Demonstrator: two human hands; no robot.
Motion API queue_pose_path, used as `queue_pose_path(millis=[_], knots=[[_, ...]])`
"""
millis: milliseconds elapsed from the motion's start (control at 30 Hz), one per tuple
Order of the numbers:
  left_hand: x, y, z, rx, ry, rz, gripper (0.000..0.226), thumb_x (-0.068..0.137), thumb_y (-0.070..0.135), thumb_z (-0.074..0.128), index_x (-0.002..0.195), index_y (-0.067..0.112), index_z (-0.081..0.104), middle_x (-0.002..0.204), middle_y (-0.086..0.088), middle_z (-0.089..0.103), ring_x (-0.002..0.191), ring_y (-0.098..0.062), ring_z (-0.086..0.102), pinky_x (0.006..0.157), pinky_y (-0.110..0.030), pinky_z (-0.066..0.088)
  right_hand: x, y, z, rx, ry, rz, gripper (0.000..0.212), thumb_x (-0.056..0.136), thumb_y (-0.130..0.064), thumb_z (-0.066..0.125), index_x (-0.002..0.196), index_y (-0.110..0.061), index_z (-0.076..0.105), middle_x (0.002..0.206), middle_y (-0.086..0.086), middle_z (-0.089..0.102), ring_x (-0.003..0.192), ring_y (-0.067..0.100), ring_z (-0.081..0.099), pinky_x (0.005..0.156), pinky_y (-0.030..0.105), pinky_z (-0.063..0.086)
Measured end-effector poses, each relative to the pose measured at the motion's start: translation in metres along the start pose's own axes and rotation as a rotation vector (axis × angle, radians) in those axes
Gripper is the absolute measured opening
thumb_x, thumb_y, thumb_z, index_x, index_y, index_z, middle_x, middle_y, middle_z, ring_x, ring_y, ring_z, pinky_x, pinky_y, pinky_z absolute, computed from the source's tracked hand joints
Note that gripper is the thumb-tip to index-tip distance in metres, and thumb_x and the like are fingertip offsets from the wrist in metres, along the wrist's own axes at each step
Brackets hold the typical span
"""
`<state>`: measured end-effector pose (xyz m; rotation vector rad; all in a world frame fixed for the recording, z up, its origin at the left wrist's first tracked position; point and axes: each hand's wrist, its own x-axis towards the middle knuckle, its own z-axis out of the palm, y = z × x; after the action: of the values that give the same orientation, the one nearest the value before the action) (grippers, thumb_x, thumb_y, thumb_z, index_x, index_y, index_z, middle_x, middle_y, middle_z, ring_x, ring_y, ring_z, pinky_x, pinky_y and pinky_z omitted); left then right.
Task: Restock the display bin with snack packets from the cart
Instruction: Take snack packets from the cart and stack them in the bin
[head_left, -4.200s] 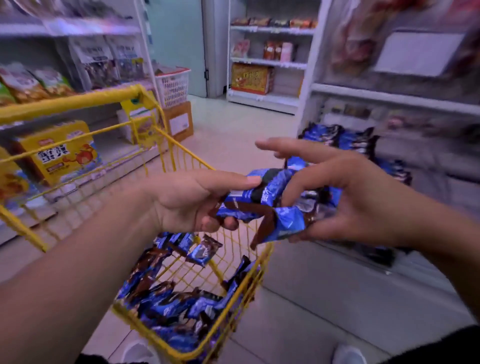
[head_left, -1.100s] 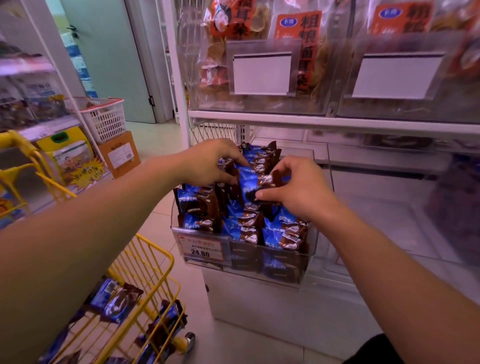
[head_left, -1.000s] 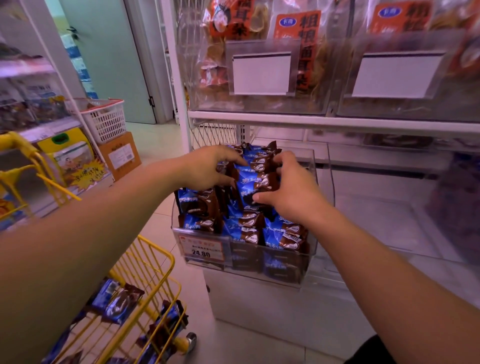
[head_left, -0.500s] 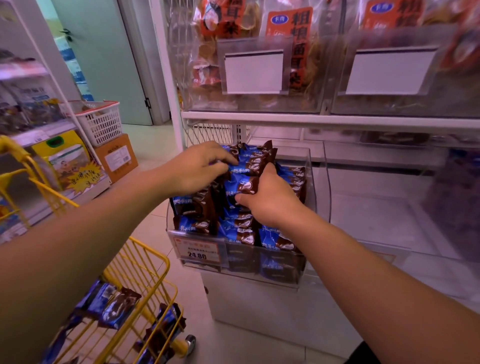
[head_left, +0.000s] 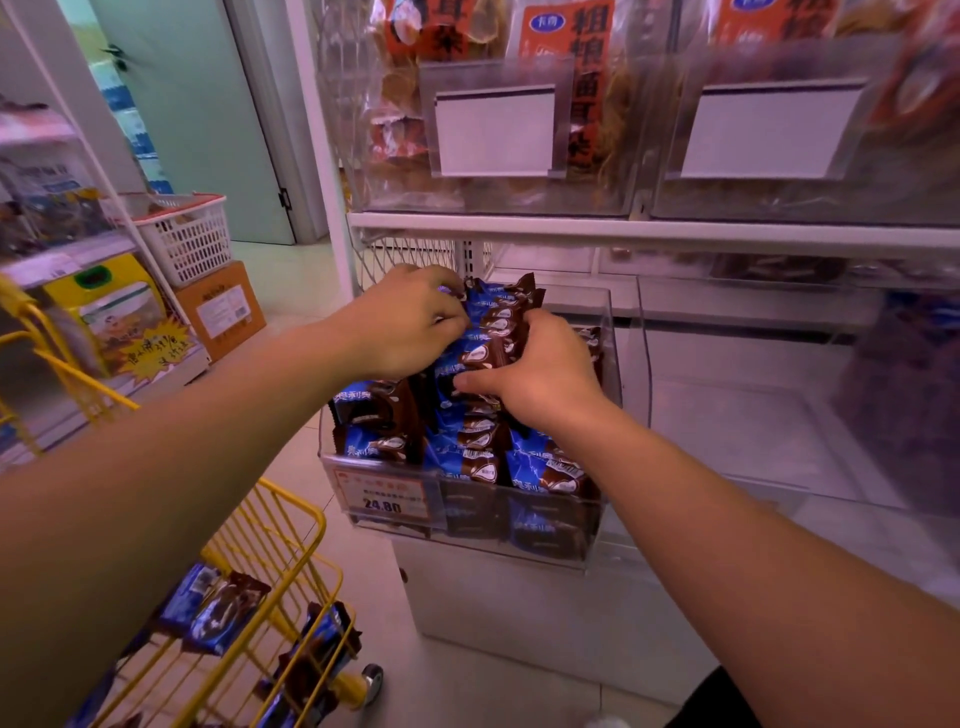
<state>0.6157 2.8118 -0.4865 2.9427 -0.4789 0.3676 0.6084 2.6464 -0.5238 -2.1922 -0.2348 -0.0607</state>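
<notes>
both hands are in the clear acrylic display bin on the lower shelf, working on a row of blue-and-brown snack packets standing on edge along the middle of the bin. the left hand comes in from the left with its fingers curled down onto the far end of that row, fingertips pinching the tops of the packets near the back. the right hand is curled round the right side of the same row, thumb lying across the near packets and fingers wrapped behind them, so the row is held between the two hands. more of the same packets fill the front of the bin, some lying flat at the left front and some upright against the front wall, above a red-and-white price tag reading 24.80. down at the lower left stands the yellow wire cart, with a few more packets lying in it. above the bin, a white shelf carries clear bins with blank white label cards. off to the left sit a white plastic basket on a cardboard box.
</notes>
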Motion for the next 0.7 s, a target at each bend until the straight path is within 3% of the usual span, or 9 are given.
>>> queue_pose_path(millis=[33, 100, 200, 267, 333, 433, 533, 600, 700], knots=[[-0.002, -0.001, -0.001, -0.052, -0.049, -0.017, 0.034, 0.103, 0.025, 0.045, 0.125, 0.013, 0.069, 0.152, -0.006, 0.043, 0.138, -0.023, 0.038, 0.113, -0.028, 0.022, -0.001, -0.003, 0.003, -0.066, -0.006, 0.004, 0.082, 0.072, -0.040, 0.088, 0.137, -0.010, 0.048, 0.139, 0.009, 0.050, 0.128, 0.027, 0.046, 0.102, 0.038, 0.044], [-0.009, -0.007, 0.001, -0.178, -0.211, -0.055, 0.049, 0.100, 0.041, 0.042, 0.144, 0.021, 0.051, 0.161, 0.005, 0.028, 0.146, -0.013, 0.024, 0.112, -0.022, 0.012, -0.004, -0.008, 0.010, -0.075, -0.093, 0.031, 0.095, 0.088, -0.033, 0.076, 0.157, -0.007, 0.017, 0.162, 0.015, 0.019, 0.147, 0.034, 0.025, 0.117, 0.043, 0.032], [-0.022, -0.017, 0.004, -0.132, -0.366, -0.032, 0.082, 0.086, 0.059, 0.051, 0.157, 0.033, 0.020, 0.164, 0.014, 0.012, 0.149, -0.007, 0.012, 0.118, -0.027, 0.007, -0.005, -0.015, 0.019, 0.020, -0.223, 0.103, 0.099, 0.099, -0.020, 0.061, 0.157, -0.011, -0.019, 0.168, 0.009, -0.012, 0.154, 0.031, 0.009, 0.123, 0.041, 0.022], [-0.025, -0.021, 0.006, -0.017, -0.366, 0.032, 0.085, 0.091, 0.058, 0.057, 0.158, 0.032, 0.011, 0.165, 0.013, 0.007, 0.150, -0.008, 0.009, 0.121, -0.030, 0.006, -0.005, -0.014, 0.021, 0.025, -0.268, 0.094, 0.097, 0.100, -0.014, 0.058, 0.156, -0.012, -0.021, 0.167, 0.008, -0.017, 0.155, 0.030, 0.003, 0.124, 0.044, 0.017], [-0.022, -0.022, 0.007, 0.053, -0.360, 0.053, 0.085, 0.092, 0.056, 0.055, 0.159, 0.029, 0.010, 0.165, 0.011, 0.007, 0.151, -0.011, 0.010, 0.122, -0.032, 0.008, 0.000, -0.012, 0.015, -0.018, -0.307, 0.096, 0.098, 0.097, -0.015, 0.060, 0.157, -0.014, -0.018, 0.168, 0.010, -0.011, 0.154, 0.033, 0.010, 0.123, 0.047, 0.021], [-0.014, -0.017, 0.007, 0.170, -0.383, 0.052, 0.086, 0.091, 0.063, 0.051, 0.159, 0.030, 0.009, 0.166, 0.009, 0.005, 0.152, -0.020, 0.009, 0.123, -0.042, 0.011, 0.005, -0.009, 0.006, -0.123, -0.220, 0.018, 0.079, 0.105, -0.038, 0.045, 0.160, -0.018, -0.007, 0.169, 0.004, -0.009, 0.155, 0.026, 0.008, 0.124, 0.042, 0.015], [-0.018, -0.014, 0.004, 0.155, -0.373, 0.045, 0.088, 0.092, 0.059, 0.053, 0.159, 0.026, 0.005, 0.167, 0.006, 0.003, 0.152, -0.019, 0.006, 0.122, -0.035, 0.007, 0.001, 0.007, 0.000, -0.233, -0.300, -0.060, 0.066, 0.109, -0.041, 0.029, 0.160, -0.022, -0.008, 0.169, 0.003, -0.008, 0.155, 0.023, -0.001, 0.124, 0.039, 0.006], [-0.032, -0.016, -0.012, 0.080, -0.308, 0.025, 0.086, 0.093, 0.050, 0.058, 0.159, 0.023, 0.009, 0.166, 0.001, 0.011, 0.150, -0.017, 0.014, 0.117, -0.024, 0.008, -0.004, 0.010, 0.003, -0.296, -0.350, -0.067, 0.067, 0.109, -0.041, 0.027, 0.159, -0.023, -0.013, 0.168, 0.005, -0.012, 0.155, 0.026, -0.010, 0.124, 0.043, 0.000], [-0.072, -0.027, -0.053, 0.015, -0.119, -0.045, 0.064, 0.093, 0.049, 0.057, 0.149, 0.024, 0.040, 0.148, -0.001, 0.048, 0.131, -0.018, 0.048, 0.105, -0.025, 0.034, -0.010, 0.001, 0.005, -0.399, -0.203, -0.105, 0.069, 0.108, -0.042, 0.028, 0.160, -0.012, -0.006, 0.168, 0.015, -0.008, 0.154, 0.033, -0.009, 0.124, 0.043, -0.002]])
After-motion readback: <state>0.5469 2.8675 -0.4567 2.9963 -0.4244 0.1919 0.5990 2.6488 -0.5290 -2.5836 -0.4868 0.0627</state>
